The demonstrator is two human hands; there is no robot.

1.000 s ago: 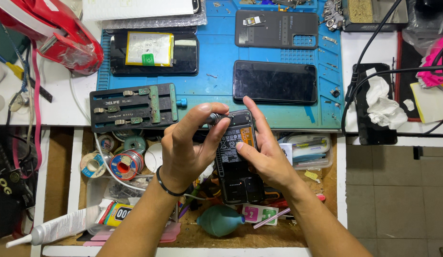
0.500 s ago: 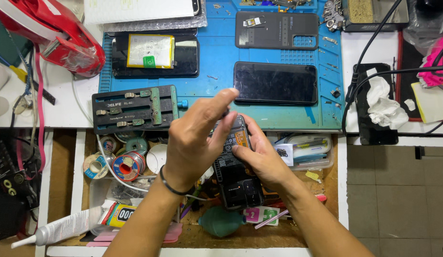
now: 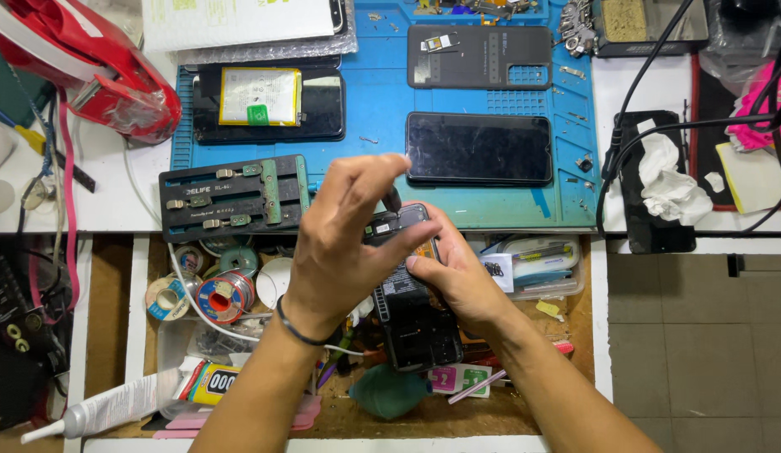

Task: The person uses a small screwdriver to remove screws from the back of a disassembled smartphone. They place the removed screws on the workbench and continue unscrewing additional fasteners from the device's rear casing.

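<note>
At the near edge of the blue mat (image 3: pixel 382 117), over the open drawer (image 3: pixel 575 352), the left hand (image 3: pixel 344 243) pinches its fingertips narrowly on the top of an opened phone (image 3: pixel 411 310). Right of it, the right hand (image 3: pixel 458 281) grips the phone's side, fingers curled.

mat (image 3: pixel 382 101): on the bench, behind the drawer (image 3: pixel 575 361)
phone (image 3: pixel 479 148): on mat, right of the jig (image 3: pixel 235 197)
</note>
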